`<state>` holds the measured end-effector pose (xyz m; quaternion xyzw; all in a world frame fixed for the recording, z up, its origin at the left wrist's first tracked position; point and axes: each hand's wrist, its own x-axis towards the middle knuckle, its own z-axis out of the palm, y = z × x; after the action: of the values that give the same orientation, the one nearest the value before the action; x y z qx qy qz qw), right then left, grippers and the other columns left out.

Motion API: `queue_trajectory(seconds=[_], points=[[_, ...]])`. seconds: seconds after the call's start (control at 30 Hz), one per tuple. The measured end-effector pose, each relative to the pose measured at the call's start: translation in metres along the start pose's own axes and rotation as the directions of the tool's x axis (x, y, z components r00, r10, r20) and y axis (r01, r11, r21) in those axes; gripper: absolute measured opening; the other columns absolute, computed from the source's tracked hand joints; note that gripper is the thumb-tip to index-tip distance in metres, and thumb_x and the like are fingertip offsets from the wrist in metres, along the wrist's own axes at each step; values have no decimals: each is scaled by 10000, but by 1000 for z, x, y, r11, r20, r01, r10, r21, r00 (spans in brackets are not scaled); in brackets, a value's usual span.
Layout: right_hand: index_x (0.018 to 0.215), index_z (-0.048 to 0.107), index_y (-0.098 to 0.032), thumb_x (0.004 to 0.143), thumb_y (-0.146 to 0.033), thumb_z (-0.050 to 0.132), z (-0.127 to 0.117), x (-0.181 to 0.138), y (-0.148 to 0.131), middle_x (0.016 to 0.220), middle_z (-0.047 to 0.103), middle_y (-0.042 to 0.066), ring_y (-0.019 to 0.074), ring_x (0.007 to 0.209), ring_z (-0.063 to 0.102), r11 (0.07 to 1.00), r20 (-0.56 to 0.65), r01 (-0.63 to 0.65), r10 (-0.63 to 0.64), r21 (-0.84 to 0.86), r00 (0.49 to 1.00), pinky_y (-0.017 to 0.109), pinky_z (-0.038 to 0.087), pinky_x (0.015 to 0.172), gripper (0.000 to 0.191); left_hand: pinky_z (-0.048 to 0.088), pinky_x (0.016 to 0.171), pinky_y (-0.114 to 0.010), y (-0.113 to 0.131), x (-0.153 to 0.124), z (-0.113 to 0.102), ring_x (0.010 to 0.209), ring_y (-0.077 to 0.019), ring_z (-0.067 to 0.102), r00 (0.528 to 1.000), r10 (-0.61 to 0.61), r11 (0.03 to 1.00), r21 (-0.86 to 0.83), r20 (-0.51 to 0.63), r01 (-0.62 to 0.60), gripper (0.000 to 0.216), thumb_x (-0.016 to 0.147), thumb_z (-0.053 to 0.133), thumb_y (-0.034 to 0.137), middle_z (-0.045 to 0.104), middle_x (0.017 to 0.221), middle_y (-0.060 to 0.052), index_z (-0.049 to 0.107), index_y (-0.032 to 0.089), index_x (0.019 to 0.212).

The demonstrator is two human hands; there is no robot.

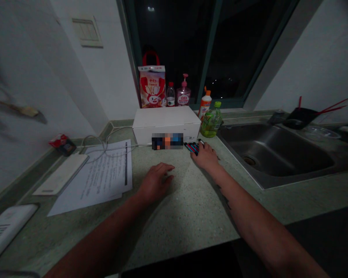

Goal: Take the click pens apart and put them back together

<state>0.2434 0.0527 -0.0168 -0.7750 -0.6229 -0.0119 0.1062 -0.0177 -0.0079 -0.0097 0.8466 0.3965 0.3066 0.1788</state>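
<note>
My left hand (156, 182) hovers over the counter with its thumb and fingers apart, holding nothing. At the right front corner of a white box (165, 117), my right hand (206, 155) reaches down with its fingers curled over several pens (192, 148). Their barrels look blue, red and black and lie side by side on the counter. One pen's pale end pokes out past my right fingertips; the rest of it is hidden under the hand. A phone-like item with a blurred screen (167, 141) leans against the front of the box, a cable at its left.
Printed sheets (107, 173) and a white flat device (60, 174) lie left. A green bottle (211, 120) stands behind my right hand, near a metal sink (274, 148). A red bag (152, 87) and pump bottle (183, 92) stand behind the box.
</note>
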Motion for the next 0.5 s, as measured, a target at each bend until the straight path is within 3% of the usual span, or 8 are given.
queue_trajectory(seconds=[0.13,0.5], points=[[1519,492,-28,1013,-354,497,-3,-1,-5,1386,615,297,399,1253,606,999,31,-3,4,-35,1000,492,463,1032,602,545,890,-423,0,-1,0,870,-208,707,1000,10,1000,4,7,-10,273,922,643,114,738,1083,-53,677,217,1172],[1447,533,32,1023,-155,347,-9,-2,2,1314,621,344,411,1208,639,990,43,-88,93,-111,995,486,487,968,499,546,907,-420,0,0,1,907,-212,703,1000,8,1000,-12,14,-8,271,932,659,115,731,1096,-73,680,192,1191]])
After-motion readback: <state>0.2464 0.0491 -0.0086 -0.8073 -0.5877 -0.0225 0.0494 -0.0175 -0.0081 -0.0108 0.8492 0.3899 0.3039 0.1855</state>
